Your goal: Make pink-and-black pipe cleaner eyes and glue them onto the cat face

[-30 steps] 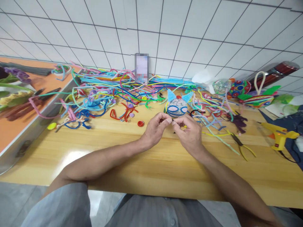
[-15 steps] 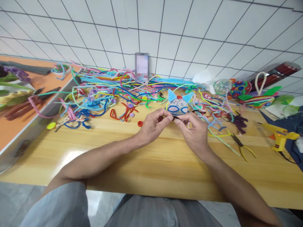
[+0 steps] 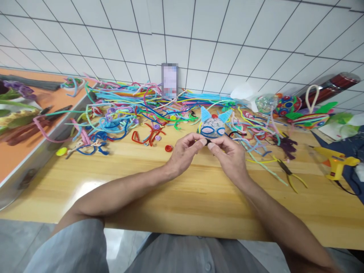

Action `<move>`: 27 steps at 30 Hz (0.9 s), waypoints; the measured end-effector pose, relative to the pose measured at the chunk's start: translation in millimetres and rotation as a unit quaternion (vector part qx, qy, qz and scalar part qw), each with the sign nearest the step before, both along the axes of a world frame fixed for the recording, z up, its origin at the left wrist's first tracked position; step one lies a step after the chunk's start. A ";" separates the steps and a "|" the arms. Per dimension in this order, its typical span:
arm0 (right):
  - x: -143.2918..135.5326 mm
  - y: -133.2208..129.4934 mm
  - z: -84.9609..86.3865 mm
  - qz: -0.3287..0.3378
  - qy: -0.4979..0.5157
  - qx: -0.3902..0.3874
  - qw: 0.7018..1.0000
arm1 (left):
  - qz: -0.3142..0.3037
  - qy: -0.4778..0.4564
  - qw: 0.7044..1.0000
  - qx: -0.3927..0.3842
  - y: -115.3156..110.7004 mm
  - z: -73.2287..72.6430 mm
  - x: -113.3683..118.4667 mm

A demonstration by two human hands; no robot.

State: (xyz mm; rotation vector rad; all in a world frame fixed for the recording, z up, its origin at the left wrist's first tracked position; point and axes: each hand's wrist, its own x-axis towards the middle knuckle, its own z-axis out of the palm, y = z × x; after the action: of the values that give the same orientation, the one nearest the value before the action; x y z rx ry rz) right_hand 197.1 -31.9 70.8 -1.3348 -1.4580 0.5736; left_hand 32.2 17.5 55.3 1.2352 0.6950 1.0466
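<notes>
Between my two hands is a short black pipe cleaner point(image 3: 208, 142), partly covered by the fingertips. My left hand point(image 3: 184, 151) pinches one end of it between thumb and forefinger. The other end is pinched by my right hand point(image 3: 231, 154). Just behind the fingers sits a round ornament point(image 3: 213, 125) with blue pointed ears, pink-and-blue oval eyes and a red piece on top; its lower part is hidden by my hands. Another black pipe cleaner point(image 3: 238, 133) lies to the right of the ornament. A red coil point(image 3: 168, 148) rests on the table left of my left hand.
Many coloured pipe cleaners point(image 3: 119, 121) lie along the back of the wooden table point(image 3: 176, 204). A phone point(image 3: 170, 80) leans on the tiled wall. Yellow-handled pliers point(image 3: 292, 175) and a yellow glue gun point(image 3: 337, 163) lie right. An orange tray point(image 3: 47, 133) stands left.
My fingertips have shifted slightly on the black pipe cleaner, and less of it shows now. My right hand has moved a little to the left. The ornament stays in place.
</notes>
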 end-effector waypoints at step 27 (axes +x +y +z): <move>-3.7 -2.4 1.0 -0.028 -0.134 0.064 0.989 | 0.006 0.009 1.000 0.001 1.8 -5.9 1.0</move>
State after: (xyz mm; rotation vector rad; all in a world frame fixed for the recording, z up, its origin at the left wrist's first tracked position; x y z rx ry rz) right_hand 193.4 -34.3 71.8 -1.3853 -1.6389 0.2665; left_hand 33.2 19.3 49.3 1.2447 0.7154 1.0472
